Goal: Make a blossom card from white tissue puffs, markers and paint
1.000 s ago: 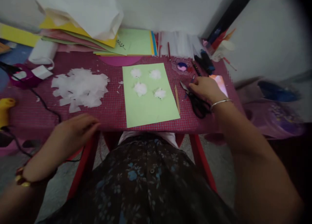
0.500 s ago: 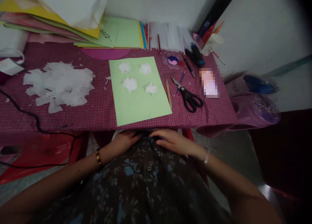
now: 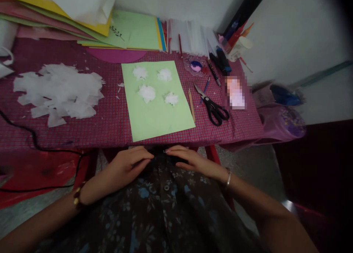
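Note:
My left hand [image 3: 132, 165] is just below the table edge, in front of the dark flowered shirt [image 3: 165, 209]; its fingers are stretched out with the thumb a little apart. My right hand [image 3: 193, 160] lies against the lap opposite it, fingers extended and slightly bent. Neither shows anything held. Nearest to both, on the table, is a light green sheet of paper [image 3: 160, 124] bearing several crumpled white paper tufts [image 3: 146, 93]. Right of the sheet lie a pencil [image 3: 192, 105] and black-handled scissors [image 3: 215, 108], partly open.
A heap of white paper pieces [image 3: 60, 93] spreads on the checked tablecloth [image 3: 110, 124] at left. Coloured paper sheets [image 3: 138, 29] are stacked behind. A black cable [image 3: 35, 141] hangs over the front left edge. A marker [image 3: 214, 73] and a blurred-out item [image 3: 235, 92] are at right.
My left hand has shifted slightly left and its wrist has come nearer to me. The right hand has barely moved. The view has shifted a little; the things on the table stay put.

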The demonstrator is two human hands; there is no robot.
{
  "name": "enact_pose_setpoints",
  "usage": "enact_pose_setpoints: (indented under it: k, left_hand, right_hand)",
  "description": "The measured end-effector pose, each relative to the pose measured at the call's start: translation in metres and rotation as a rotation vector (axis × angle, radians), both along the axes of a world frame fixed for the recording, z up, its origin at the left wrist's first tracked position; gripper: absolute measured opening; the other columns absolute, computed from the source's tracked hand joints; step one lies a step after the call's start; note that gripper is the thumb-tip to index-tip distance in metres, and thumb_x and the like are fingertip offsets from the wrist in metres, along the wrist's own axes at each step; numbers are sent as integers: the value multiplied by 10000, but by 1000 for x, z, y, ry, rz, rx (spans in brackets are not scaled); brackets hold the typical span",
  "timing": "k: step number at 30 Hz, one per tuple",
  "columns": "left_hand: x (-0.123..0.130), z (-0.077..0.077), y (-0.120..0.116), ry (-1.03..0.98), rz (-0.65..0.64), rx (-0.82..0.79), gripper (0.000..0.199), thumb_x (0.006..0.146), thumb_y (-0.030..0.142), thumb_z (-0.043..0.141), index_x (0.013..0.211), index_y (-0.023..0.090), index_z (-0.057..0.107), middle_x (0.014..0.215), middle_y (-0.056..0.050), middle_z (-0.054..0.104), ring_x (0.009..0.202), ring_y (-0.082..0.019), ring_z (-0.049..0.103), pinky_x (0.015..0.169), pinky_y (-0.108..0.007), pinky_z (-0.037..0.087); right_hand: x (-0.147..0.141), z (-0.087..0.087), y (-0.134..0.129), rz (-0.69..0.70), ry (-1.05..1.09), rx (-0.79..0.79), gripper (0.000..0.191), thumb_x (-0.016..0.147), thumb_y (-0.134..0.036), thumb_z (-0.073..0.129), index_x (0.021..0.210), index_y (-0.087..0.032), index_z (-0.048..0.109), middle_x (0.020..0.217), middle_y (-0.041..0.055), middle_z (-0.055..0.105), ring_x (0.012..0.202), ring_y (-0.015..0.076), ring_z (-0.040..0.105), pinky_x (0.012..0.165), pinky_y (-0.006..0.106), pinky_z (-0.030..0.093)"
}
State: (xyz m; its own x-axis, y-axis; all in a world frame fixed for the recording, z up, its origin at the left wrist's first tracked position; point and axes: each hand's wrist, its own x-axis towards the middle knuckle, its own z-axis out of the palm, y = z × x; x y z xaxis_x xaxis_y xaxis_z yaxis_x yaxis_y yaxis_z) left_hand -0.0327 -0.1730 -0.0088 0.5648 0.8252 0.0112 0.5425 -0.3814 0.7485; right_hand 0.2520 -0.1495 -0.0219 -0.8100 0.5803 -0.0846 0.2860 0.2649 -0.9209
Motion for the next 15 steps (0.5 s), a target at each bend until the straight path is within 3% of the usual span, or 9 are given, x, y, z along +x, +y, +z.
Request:
enact_pose_setpoints:
  k: [3,6,9,11,13,15]
  left_hand:
    - [13,16,3,-97,116,-24,206,925,285,556,1109,234,632,972,-24,704,807,-143,671,737,-250,547]
    - [29,22,13,-120,142,8,286,889,295,595,1165,222,596,956,-25,695,774,-143,661,711,-256,543]
    - [34,33,29,-141,118,3,127,914,279,541,952,206,638,842,-8,671,724,-126,633,647,-230,497]
    - [31,43,46,-178,134,-30,176,914,279,516,796,196,616,762,0,640,677,-119,599,607,-226,464]
    - [26,54,70,-218,195,-68,204,893,292,524,727,190,587,752,0,628,676,-119,581,617,-233,453]
    - [21,62,99,-240,244,-93,206,860,310,551,699,185,575,781,-4,628,716,-123,578,656,-241,452]
  right_hand:
    - [1,29,0,-47,64,-8,444,974,-255,503,1417,-263,473,1403,112,524,1348,171,458,1138,411,377]
    - [-9,45,3,-61,130,24,437,965,-230,511,1401,-232,488,1386,123,531,1345,163,462,1135,380,376]
    - [-16,53,9,-44,167,87,430,962,-235,509,1391,-224,487,1388,123,538,1341,161,468,1120,366,389]
    - [-13,55,22,-71,133,138,393,957,-244,508,1349,-231,516,1354,107,576,1282,170,524,1072,364,432]
    - [-4,55,44,-271,14,237,293,957,-248,487,1232,-216,584,1214,92,656,1124,181,614,965,351,491]
    - [5,52,74,-580,-214,387,222,959,-243,450,1082,-186,626,1032,86,696,953,192,648,864,342,505]
